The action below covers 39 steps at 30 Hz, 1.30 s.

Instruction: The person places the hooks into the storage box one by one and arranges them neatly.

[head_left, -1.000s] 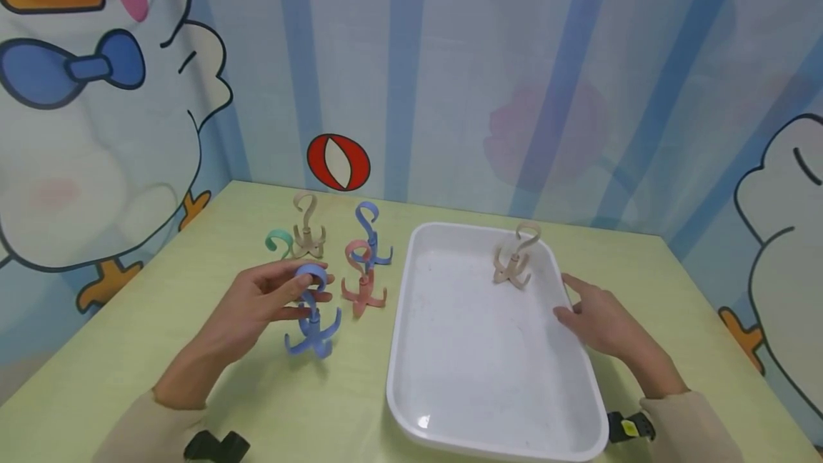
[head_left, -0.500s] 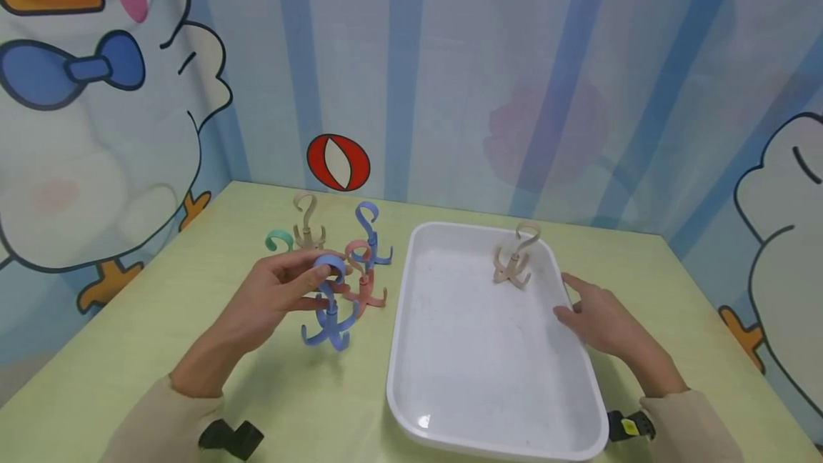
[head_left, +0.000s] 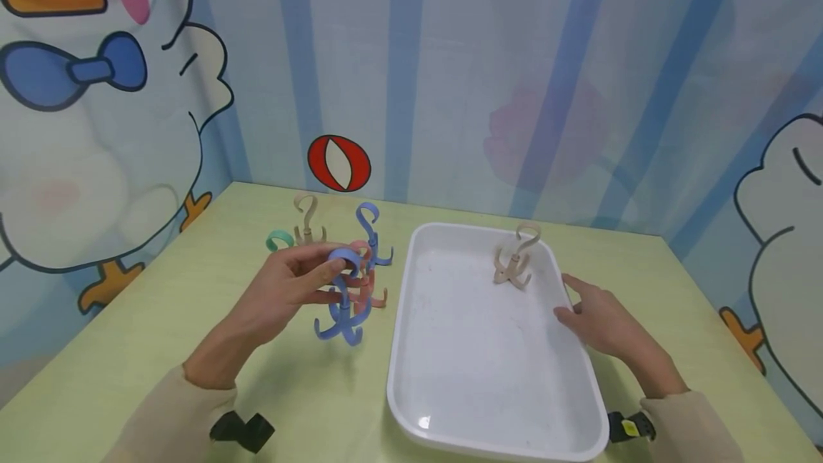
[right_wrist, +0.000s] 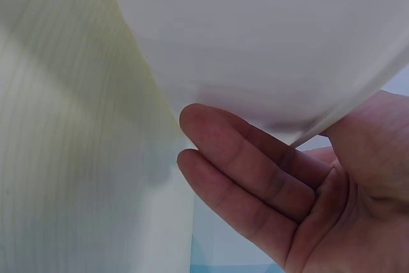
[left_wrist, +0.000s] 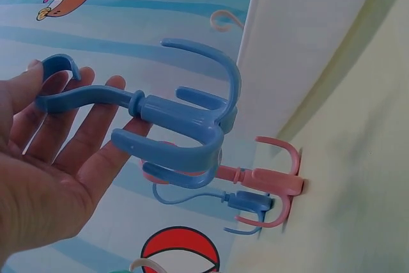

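My left hand [head_left: 273, 299] pinches a blue four-pronged swivel hook [head_left: 343, 314] by its curved top, thumb on the curl. The hook hangs upright, prongs down, above the table left of the white tray [head_left: 463, 370]. In the left wrist view this blue hook [left_wrist: 182, 119] overlaps a pink hook [left_wrist: 275, 180] standing beyond it. My right hand [head_left: 601, 320] grips the tray's right rim, thumb over the edge. Seen from the right wrist, its fingers [right_wrist: 249, 171] lie along the outside of the tray wall. Inside the tray, at the far right corner, stands a beige hook [head_left: 512, 270].
Behind my left hand, several hooks stand on the yellow table [head_left: 154, 299]: a second blue one [head_left: 373, 240], a beige one [head_left: 308, 227] and a green one [head_left: 279, 236], partly hidden by the hand. A printed curtain [head_left: 444, 91] rises at the table's back edge.
My left hand has carried the blue hook to the right and slightly up, and it now covers part of the pink hook in the head view. The right hand and tray have stayed put.
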Each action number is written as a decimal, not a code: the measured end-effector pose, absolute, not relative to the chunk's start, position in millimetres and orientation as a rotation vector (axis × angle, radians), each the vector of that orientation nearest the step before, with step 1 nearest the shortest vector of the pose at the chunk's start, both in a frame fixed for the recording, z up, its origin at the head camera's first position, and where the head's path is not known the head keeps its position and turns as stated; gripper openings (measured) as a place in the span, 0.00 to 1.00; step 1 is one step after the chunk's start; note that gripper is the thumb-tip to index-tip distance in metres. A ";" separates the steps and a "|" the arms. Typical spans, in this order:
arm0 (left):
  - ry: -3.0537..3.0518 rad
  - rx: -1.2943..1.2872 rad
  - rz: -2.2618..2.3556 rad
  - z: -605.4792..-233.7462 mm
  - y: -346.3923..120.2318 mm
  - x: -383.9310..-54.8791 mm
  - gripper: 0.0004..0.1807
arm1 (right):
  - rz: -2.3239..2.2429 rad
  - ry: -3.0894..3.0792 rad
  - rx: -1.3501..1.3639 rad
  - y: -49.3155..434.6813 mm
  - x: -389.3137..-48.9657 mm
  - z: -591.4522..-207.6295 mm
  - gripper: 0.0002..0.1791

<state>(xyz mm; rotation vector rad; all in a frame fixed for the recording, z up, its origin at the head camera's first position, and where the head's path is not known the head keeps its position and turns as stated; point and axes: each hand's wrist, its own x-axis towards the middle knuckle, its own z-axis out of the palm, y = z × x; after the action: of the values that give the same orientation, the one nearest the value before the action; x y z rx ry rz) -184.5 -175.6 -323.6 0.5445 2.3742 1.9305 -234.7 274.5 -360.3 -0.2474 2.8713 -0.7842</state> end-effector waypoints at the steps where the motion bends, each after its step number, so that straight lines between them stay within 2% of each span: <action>1: 2.375 0.552 1.931 -322.8 -174.4 -184.9 0.23 | -0.784 2.872 -0.249 274.7 -234.7 -360.5 0.41; 8: 2.343 0.620 1.941 -316.4 -164.9 -189.1 0.18 | -0.779 2.873 -0.260 275.3 -234.8 -360.8 0.41; 39: 2.214 0.655 2.008 -302.5 -115.0 -212.9 0.17 | -0.814 2.863 -0.269 275.2 -233.9 -360.4 0.41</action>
<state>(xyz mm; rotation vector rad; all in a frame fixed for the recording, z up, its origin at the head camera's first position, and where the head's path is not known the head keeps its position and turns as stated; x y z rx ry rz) -212.9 -115.0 -302.5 0.6550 2.2135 2.0082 -233.9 275.2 -360.4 -0.2690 2.8627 -0.8136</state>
